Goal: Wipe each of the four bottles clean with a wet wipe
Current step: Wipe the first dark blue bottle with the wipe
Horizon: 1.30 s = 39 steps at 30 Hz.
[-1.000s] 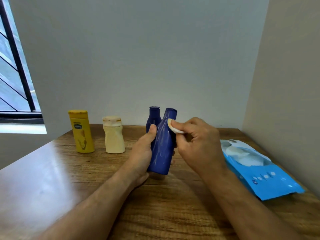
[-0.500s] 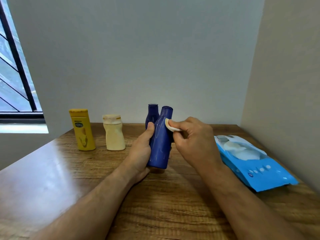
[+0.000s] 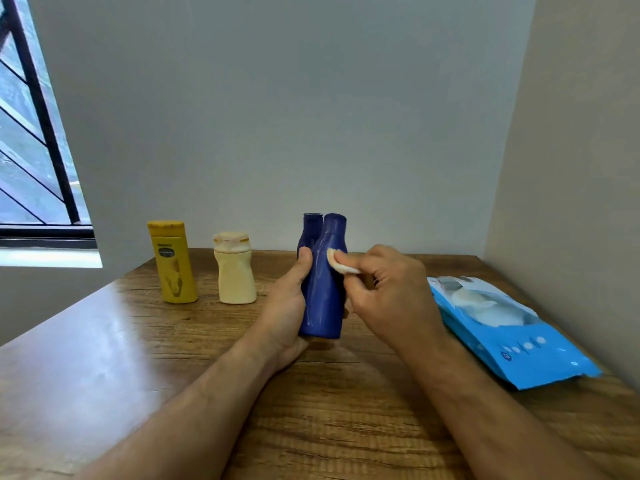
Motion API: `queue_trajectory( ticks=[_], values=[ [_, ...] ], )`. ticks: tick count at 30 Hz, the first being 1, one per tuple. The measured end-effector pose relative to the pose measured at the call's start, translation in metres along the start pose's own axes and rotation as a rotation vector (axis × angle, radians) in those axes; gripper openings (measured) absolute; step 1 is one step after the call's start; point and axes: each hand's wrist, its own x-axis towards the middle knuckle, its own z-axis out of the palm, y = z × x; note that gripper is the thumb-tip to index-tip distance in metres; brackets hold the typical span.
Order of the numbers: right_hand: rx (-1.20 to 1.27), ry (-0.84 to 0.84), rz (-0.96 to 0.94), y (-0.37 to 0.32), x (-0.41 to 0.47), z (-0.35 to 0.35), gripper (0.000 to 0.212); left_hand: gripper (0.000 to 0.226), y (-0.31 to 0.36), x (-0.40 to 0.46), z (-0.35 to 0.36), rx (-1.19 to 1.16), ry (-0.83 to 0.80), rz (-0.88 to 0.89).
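Dark blue plastic bottle (image 3: 323, 285) is sitting upright just off the wooden table (image 3: 104, 358), my left hand (image 3: 289, 306) wrapped round its lower body. My right hand (image 3: 388, 292) is pinching the white wet wipe (image 3: 337, 263) against its shoulder. I'm thinking: rotate the bottle under the wipe, covering neck to base.

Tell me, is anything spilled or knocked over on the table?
Nothing is spilled or knocked over. The yellow bottle, cream bottle and rear blue bottle stand upright. The left hand holds the front blue bottle while the right hand rubs a wipe on it.
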Motion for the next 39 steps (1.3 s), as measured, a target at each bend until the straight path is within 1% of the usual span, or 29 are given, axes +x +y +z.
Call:
queue_trajectory(
  ticks=[1, 3, 5, 7, 8, 10, 12, 16, 17, 19, 21, 24, 25, 27, 29, 31, 33, 35, 37, 39],
  values=[
    [0.007, 0.019, 0.016, 0.000, 0.001, -0.001, 0.018, 0.047, -0.002, 0.000, 0.000, 0.012, -0.007, -0.003],
    [0.013, -0.014, 0.007, 0.001, 0.001, -0.003, 0.016, 0.048, -0.002, 0.000, 0.001, 0.014, -0.002, 0.004],
    [0.081, -0.143, -0.017, 0.000, -0.002, -0.003, 0.011, 0.051, 0.000, 0.001, -0.002, -0.014, 0.020, 0.002],
    [0.173, -0.319, -0.021, -0.001, -0.005, -0.002, 0.008, 0.057, 0.002, 0.005, -0.005, -0.067, 0.055, 0.023],
    [0.177, -0.378, -0.035, -0.001, -0.005, -0.001, 0.007, 0.058, 0.004, 0.006, -0.006, -0.094, 0.071, 0.041],
    [0.148, -0.413, -0.068, -0.001, -0.005, 0.001, 0.006, 0.058, 0.005, 0.009, -0.008, -0.146, 0.082, 0.048],
    [0.129, -0.350, -0.060, -0.002, -0.005, 0.002, 0.008, 0.058, 0.005, 0.008, -0.009, -0.163, 0.057, 0.022],
    [0.061, -0.016, 0.018, -0.001, -0.001, -0.001, 0.017, 0.051, 0.001, 0.002, -0.005, -0.081, -0.047, -0.056],
    [0.065, 0.031, 0.041, 0.000, 0.000, -0.002, 0.020, 0.050, 0.000, 0.001, -0.004, -0.057, -0.058, -0.067],
    [0.064, 0.043, 0.051, 0.001, 0.000, -0.002, 0.020, 0.050, -0.001, 0.000, -0.003, -0.035, -0.059, -0.068],
    [0.069, -0.043, 0.006, 0.000, -0.002, -0.001, 0.012, 0.050, 0.001, 0.000, -0.003, -0.058, -0.041, -0.053],
    [0.157, -0.325, -0.008, -0.002, -0.005, 0.001, 0.007, 0.054, 0.002, 0.004, -0.007, -0.158, 0.019, -0.031],
    [0.170, -0.393, -0.016, -0.002, -0.006, 0.002, 0.007, 0.056, 0.002, 0.007, -0.009, -0.191, 0.038, -0.022],
    [0.164, -0.432, -0.046, -0.002, -0.006, 0.004, 0.008, 0.057, 0.002, 0.010, -0.011, -0.231, 0.052, -0.021],
    [0.136, -0.376, -0.040, -0.004, -0.006, 0.005, 0.010, 0.055, 0.002, 0.009, -0.012, -0.241, 0.033, -0.047],
    [0.092, -0.206, -0.002, -0.004, -0.005, 0.003, 0.013, 0.052, 0.003, 0.005, -0.010, -0.189, -0.022, -0.090],
    [0.074, -0.020, 0.039, -0.003, -0.002, -0.001, 0.017, 0.050, 0.002, 0.001, -0.005, -0.090, -0.093, -0.121],
    [0.097, 0.100, 0.080, 0.000, 0.001, -0.004, 0.022, 0.047, 0.002, -0.004, -0.001, -0.008, -0.123, -0.148],
    [0.092, 0.165, 0.089, 0.001, 0.002, -0.005, 0.023, 0.045, 0.002, -0.007, 0.001, 0.032, -0.116, -0.159],
    [0.058, 0.118, 0.054, 0.001, 0.001, -0.005, 0.016, 0.045, 0.003, -0.007, -0.001, 0.024, -0.104, -0.147]
  ],
)
